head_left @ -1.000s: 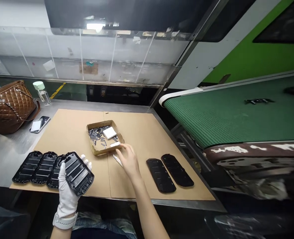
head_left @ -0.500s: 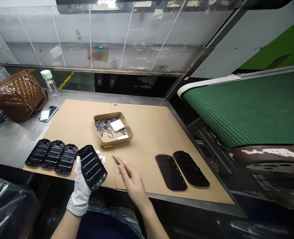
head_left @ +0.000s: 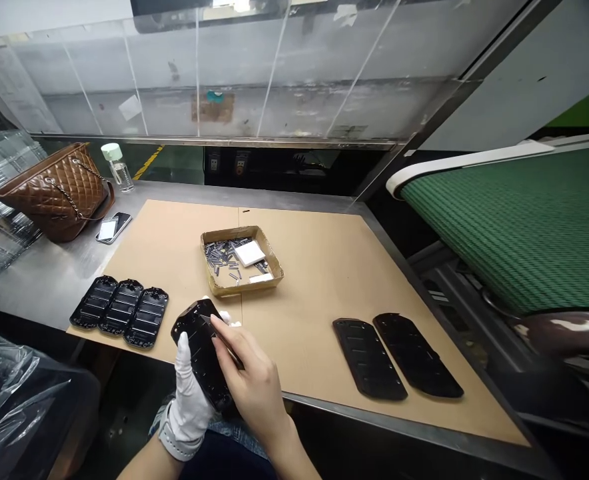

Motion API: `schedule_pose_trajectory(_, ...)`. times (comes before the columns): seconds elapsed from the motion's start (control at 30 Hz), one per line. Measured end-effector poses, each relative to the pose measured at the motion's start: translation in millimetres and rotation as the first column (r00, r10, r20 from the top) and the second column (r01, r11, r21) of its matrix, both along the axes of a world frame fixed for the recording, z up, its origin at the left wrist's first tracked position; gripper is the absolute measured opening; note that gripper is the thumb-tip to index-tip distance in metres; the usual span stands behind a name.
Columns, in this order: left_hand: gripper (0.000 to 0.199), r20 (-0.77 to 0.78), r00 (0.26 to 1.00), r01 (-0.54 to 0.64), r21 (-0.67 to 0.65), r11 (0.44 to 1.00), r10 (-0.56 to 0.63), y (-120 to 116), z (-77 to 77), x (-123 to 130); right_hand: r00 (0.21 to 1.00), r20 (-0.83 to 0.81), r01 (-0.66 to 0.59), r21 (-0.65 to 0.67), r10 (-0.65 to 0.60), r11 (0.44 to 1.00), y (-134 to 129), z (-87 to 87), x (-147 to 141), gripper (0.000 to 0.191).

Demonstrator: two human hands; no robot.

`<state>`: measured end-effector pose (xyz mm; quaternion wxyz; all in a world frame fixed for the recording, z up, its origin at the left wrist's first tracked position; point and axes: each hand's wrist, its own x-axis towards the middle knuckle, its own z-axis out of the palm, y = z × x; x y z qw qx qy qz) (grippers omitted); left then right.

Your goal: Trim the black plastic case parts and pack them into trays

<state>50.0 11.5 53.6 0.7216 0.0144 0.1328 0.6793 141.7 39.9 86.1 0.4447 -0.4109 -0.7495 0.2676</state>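
The left hand (head_left: 189,407), white-gloved, is clamped on a black panel (head_left: 201,357), held tilted at the front edge of the bench (head_left: 34,280). The right hand (head_left: 249,373), bare, is at the panel's face (whether its fingers grip a small item cannot be told). A shallow box (head_left: 247,289) of small dark pieces (head_left: 219,253) stands beyond.

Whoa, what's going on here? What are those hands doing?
A person's gloved left hand is holding up a black panel, and their bare right hand is working over it; whatever its fingers pinch is hard to make out. Three similar panels lie to the left and two more to the right. Behind sits a box of small dark pieces.
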Motion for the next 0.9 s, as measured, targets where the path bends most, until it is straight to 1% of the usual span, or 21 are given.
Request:
schedule_pose_trajectory(0.07,0.039,-0.002,1.000,-0.022,-0.027,0.999,0.022,0,1.4,1,1.000,0.016,-0.003,-0.012,0.004,1.000,0,0.5,1,0.034)
schedule_pose_trajectory(0.17,0.041,0.014,1.000,-0.025,-0.020,0.999,0.025,0,1.2,1,1.000,0.021,-0.005,-0.025,0.005,1.000,0,0.5,0,0.035)
schedule_pose_trajectory(0.23,0.042,0.025,0.999,-0.030,-0.016,0.999,0.031,-1,-1.8,1,1.000,0.026,-0.003,-0.026,0.004,1.000,0,0.1,0,0.035)
schedule_pose_trajectory(0.33,0.042,0.037,0.998,-0.039,-0.044,0.998,0.041,-1,-9.8,0,0.999,0.050,-0.003,-0.027,0.005,1.000,1,-0.2,0,0.035)
schedule_pose_trajectory(0.4,0.041,0.044,0.999,-0.028,-0.064,0.998,0.031,-2,-14.4,0,0.998,0.056,-0.017,-0.025,0.018,1.000,2,-0.3,0,0.035)
schedule_pose_trajectory(0.47,0.040,0.044,0.999,-0.021,-0.056,0.998,0.023,-1,-16.3,0,0.998,0.043,-0.041,-0.011,0.041,0.999,3,-0.6,1,0.036)
schedule_pose_trajectory(0.57,0.038,0.034,0.999,-0.030,-0.020,0.999,0.030,-1,-13.6,1,0.997,0.027,-0.067,0.013,0.066,0.998,5,-1.3,2,0.038)
schedule_pose_trajectory(0.7,0.031,0.040,0.998,-0.038,-0.018,0.999,0.039,0,-6.7,3,0.996,0.038,-0.081,0.016,0.080,0.997,7,-2.1,4,0.037)
schedule_pose_trajectory(0.8,0.030,0.052,0.999,-0.008,-0.027,1.000,0.009,1,-4.6,3,0.993,0.051,-0.106,-0.009,0.106,0.994,7,-3.1,5,0.036)
schedule_pose_trajectory(0.9,0.031,0.026,1.000,0.004,-0.020,1.000,-0.003,2,-4.8,2,0.992,0.029,-0.121,-0.059,0.122,0.991,8,-4.5,5,0.034)
